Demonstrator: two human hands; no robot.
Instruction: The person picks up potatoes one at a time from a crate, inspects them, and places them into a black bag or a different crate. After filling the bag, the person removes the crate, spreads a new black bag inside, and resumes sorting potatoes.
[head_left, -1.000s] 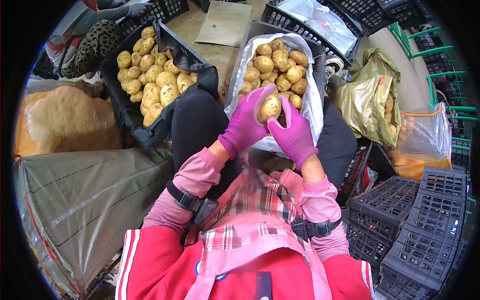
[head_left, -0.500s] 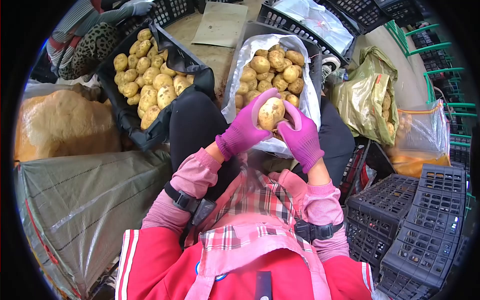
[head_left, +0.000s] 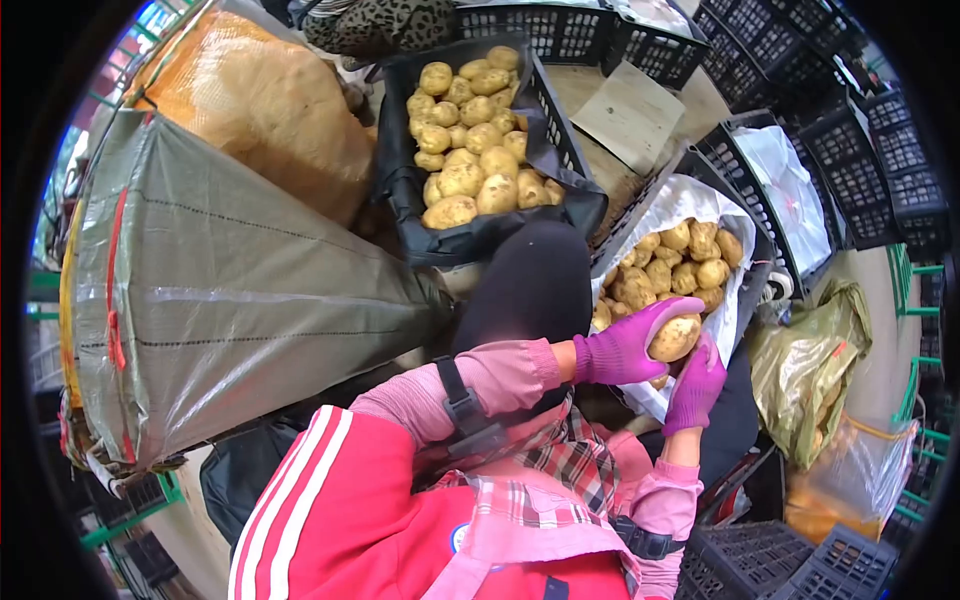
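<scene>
A large pale potato [head_left: 675, 338] is held up over the white-lined crate of potatoes. My left hand [head_left: 628, 345], in a purple knit glove, curls round its left side and top. On the potato's lower right, my right hand [head_left: 697, 388], gloved alike, closes against it; its fingertips are partly hidden. Under and beyond my hands, several potatoes [head_left: 675, 262] fill the crate, whose white plastic liner [head_left: 738, 285] folds over the rim. To the left, another dark-lined crate [head_left: 405, 200] holds a heap of potatoes [head_left: 478, 150].
A big grey-green woven sack [head_left: 240, 290] and an orange mesh sack [head_left: 265, 110] stand at left. Black plastic crates [head_left: 740, 555] are at lower right and along the back. A flat cardboard sheet [head_left: 630, 115] lies between crates. At right is a yellow-green bag [head_left: 815, 370].
My view has swung left, so the crates appear farther right and more of the woven sack shows. The potato stays between my hands and has turned slightly.
</scene>
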